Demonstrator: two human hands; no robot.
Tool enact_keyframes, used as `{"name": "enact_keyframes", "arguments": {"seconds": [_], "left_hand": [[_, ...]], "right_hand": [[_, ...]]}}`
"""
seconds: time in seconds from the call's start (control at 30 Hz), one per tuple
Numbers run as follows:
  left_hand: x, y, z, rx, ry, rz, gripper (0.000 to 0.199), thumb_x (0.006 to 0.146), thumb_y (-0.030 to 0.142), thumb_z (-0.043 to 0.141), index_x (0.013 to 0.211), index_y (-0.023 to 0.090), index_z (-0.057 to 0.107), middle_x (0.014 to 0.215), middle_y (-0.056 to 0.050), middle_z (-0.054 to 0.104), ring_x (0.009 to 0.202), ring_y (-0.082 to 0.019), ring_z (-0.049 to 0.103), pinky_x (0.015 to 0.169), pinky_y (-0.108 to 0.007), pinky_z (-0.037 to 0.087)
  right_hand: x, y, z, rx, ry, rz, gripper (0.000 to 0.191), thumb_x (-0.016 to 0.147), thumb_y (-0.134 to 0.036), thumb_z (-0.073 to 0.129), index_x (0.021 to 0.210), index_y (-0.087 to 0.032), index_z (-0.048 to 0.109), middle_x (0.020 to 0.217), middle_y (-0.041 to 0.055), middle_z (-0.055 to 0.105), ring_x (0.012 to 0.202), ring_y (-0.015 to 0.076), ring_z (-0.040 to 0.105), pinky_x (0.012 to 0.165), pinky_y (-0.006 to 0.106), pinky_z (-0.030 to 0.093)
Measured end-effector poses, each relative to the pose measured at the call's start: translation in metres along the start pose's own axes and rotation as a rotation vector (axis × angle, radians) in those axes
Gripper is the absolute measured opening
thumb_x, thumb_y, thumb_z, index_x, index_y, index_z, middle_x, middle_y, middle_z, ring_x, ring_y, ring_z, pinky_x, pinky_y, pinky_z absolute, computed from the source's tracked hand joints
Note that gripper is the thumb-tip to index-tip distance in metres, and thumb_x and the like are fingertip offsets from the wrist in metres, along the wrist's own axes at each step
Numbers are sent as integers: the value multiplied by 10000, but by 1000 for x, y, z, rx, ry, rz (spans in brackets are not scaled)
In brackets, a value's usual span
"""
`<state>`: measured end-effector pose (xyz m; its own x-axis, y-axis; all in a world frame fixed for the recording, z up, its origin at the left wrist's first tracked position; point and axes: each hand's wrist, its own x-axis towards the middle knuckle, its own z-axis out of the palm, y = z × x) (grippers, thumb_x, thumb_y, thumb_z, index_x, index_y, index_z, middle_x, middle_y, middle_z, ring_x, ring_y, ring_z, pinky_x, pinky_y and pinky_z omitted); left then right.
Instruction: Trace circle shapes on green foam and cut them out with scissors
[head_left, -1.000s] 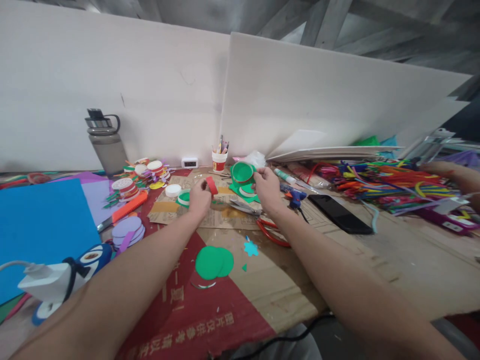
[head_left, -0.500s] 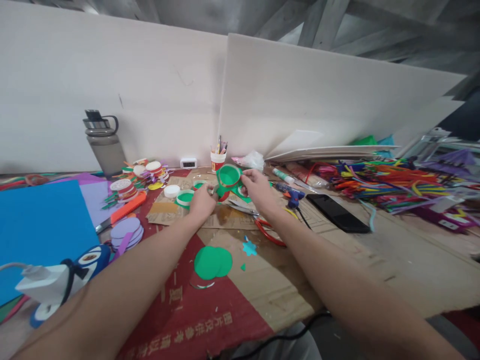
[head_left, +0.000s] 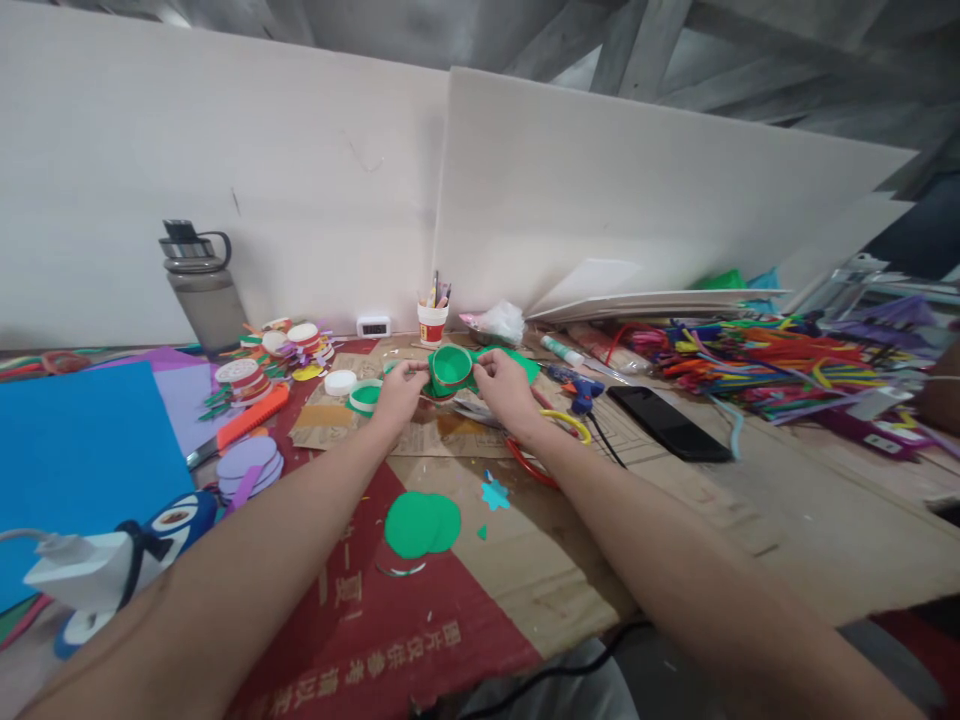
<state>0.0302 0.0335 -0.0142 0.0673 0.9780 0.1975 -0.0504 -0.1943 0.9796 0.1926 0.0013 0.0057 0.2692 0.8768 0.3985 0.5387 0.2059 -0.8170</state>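
Note:
A small green cup-shaped craft piece (head_left: 453, 366) with a reddish-brown edge is held up over the cardboard, its round opening facing me. My left hand (head_left: 399, 394) pinches its left side with closed fingers. On the opposite side, my right hand (head_left: 508, 386) grips the edge between thumb and fingers. Beside my left hand lie a white-rimmed green ring (head_left: 366, 396) and a white round lid (head_left: 340, 382). Scissors with red handles (head_left: 531, 463) are partly hidden under my right wrist. A flat green sheet (head_left: 523, 364) shows behind my right hand.
Green foam discs (head_left: 421, 524) and a blue flower cutout (head_left: 495, 492) lie nearer me. To the left are an orange utility knife (head_left: 253, 416), a water bottle (head_left: 201, 290) and lilac discs (head_left: 247, 462). Rightward sit a glue gun (head_left: 583, 390), a phone (head_left: 667, 424) and pipe cleaners (head_left: 780, 365).
The green cup-shaped piece has come down slightly and turned, with both hands now level at its sides. My left hand has shifted its hold up along it. The view has shifted slightly.

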Motion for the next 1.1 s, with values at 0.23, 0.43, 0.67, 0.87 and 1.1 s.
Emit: {"name": "enact_keyframes", "arguments": {"seconds": [0.23, 0.43, 0.67, 0.87, 1.1], "left_hand": [[1, -1, 4, -114, -110, 38, 374, 764, 514, 592, 944, 186, 610, 865, -47, 687, 756, -200, 650, 637, -331, 541], [6, -11, -2, 26, 6, 149, 356, 683, 359, 735, 976, 184, 633, 913, -39, 690, 848, -195, 630, 810, -328, 500], [6, -9, -6, 212, 58, 188, 305, 734, 352, 673, 984, 191, 606, 928, -45, 679, 863, -218, 623, 831, -369, 480], [-3, 2, -6, 365, 21, 198, 281, 765, 324, 639, 1012, 195, 600, 966, -47, 679, 906, -231, 622, 862, -377, 456], [-3, 4, -4, 439, 5, 180, 218, 787, 323, 605, 959, 189, 612, 944, -54, 687, 902, -240, 631, 849, -380, 461]], "right_hand": [[-6, -2, 3, -76, -77, -58, 76, 809, -232, 524, 838, -191, 581, 657, -16, 610, 608, 146, 573, 604, 260, 421], [-5, -6, -2, -124, -127, -137, 114, 841, -255, 529, 864, -188, 619, 694, -15, 643, 641, 137, 594, 645, 252, 445], [15, 1, -29, -297, 25, -114, 195, 869, -231, 474, 977, -152, 616, 989, 98, 662, 917, 209, 596, 848, 338, 439], [12, 7, -22, -539, -34, -96, 497, 843, -343, 597, 1263, -83, 535, 1205, 227, 583, 1169, 366, 469, 995, 491, 323], [4, 10, -15, -777, -175, -89, 604, 877, -432, 564, 1396, -145, 447, 1235, 210, 570, 1148, 380, 471, 935, 484, 362]]}}
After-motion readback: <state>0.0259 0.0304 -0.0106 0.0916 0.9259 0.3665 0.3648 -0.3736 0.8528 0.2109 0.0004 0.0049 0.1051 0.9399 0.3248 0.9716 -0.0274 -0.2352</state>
